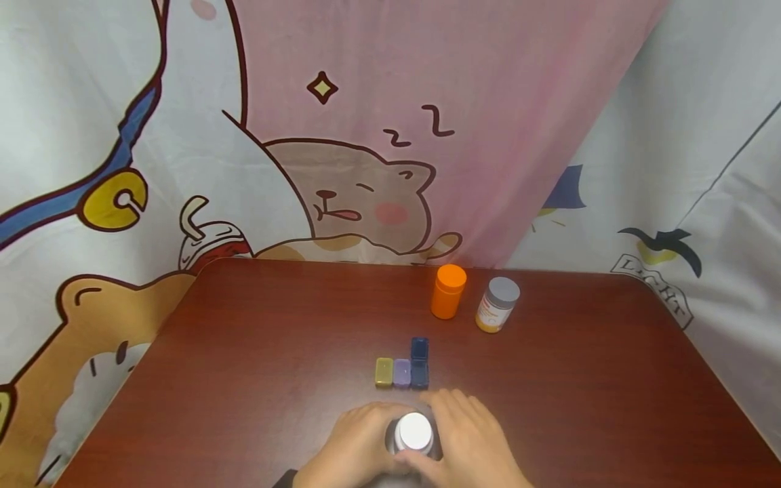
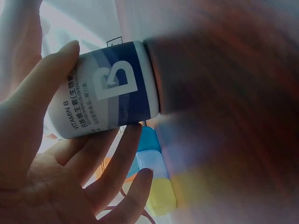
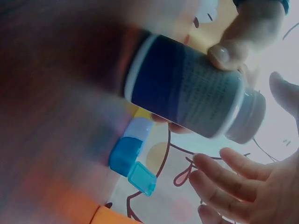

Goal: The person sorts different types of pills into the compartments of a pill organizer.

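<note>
A white and dark blue vitamin B bottle (image 2: 105,93) with a white cap (image 1: 415,432) stands upright near the front of the table. My left hand (image 1: 360,440) grips its body, thumb on one side and fingers on the other. Around the cap, my right hand (image 1: 472,437) is held with its fingers loosely spread; the right wrist view shows them apart from the cap (image 3: 247,116). Just beyond the hands sits a small pill box (image 1: 401,373) with yellow, purple and dark blue compartments. The lid of the blue compartment (image 3: 126,156) is raised; the other two look closed.
An orange bottle (image 1: 449,293) stands towards the back of the brown table (image 1: 293,325). To its right is a white-labelled jar (image 1: 497,305) with a grey lid. Behind the table hangs a cloth (image 1: 488,81) printed with cartoon animals.
</note>
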Available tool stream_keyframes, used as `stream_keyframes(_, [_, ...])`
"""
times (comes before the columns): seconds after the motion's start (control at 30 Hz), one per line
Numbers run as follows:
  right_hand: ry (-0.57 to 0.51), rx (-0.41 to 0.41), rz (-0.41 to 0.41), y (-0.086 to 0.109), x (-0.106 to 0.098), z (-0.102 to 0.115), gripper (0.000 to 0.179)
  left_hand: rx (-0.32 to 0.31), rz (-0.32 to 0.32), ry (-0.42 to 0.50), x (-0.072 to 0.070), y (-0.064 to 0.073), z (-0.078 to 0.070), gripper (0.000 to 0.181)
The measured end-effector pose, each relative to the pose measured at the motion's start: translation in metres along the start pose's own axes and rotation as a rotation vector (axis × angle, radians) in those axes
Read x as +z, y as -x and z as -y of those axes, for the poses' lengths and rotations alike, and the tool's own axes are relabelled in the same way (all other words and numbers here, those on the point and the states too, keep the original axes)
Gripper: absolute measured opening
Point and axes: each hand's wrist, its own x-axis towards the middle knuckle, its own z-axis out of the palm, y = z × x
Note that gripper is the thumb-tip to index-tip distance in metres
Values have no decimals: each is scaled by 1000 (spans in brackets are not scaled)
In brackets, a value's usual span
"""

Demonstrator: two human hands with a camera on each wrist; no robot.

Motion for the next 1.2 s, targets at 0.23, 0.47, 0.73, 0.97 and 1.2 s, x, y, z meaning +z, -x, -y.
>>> stream_keyframes(0.23, [83, -43, -119, 0, 6, 0, 65, 16, -17, 28, 1, 0, -1, 46])
stream_keyframes(0.47, [-23, -154, -97, -3, 0, -7, 45, 28, -32, 31, 1, 0, -1, 44])
stream_keyframes(0.73, [-214, -290, 191, -7, -14, -20, 37, -6, 12, 14, -2, 1, 0, 59])
stream_keyframes(0.97, [-181, -378, 175, -8, -15, -24, 55, -11, 27, 25, -2, 0, 0, 60])
stream_keyframes(1.2, [-177, -324, 191, -5, -18, -22, 51, 0, 4, 17, -2, 2, -1, 57])
